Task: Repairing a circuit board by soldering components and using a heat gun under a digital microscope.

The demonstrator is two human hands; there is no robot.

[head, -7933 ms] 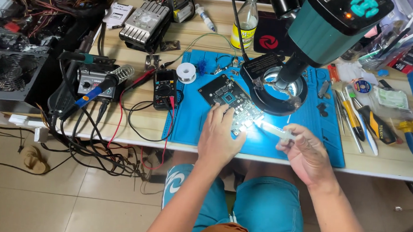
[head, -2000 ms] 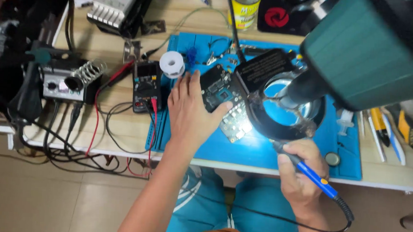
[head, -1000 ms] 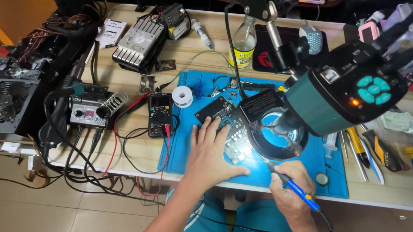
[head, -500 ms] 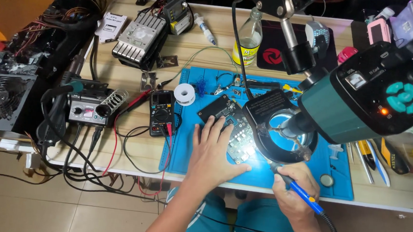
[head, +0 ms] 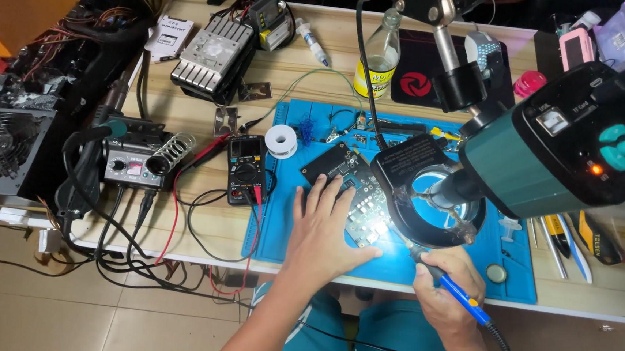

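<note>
One green circuit board (head: 360, 201), chips up, brightly lit, under left hand (head: 325, 231).

A circuit board (head: 351, 193) lies on the work mat (head: 518, 274), under the ring light (head: 428, 205) of the microscope (head: 579, 143), with the left hand (head: 323, 231) flat on its left part and the right hand (head: 447, 287) holding a soldering iron (head: 451, 284) at the mat's near edge. A solder spool (head: 281, 139) sits at the mat's far left corner, and a multimeter (head: 245, 168) lies just left of the mat, with the soldering station (head: 133, 164) farther left. A bottle (head: 379, 55) stands behind the mat, and hand tools (head: 579, 238) lie to its right.
</note>
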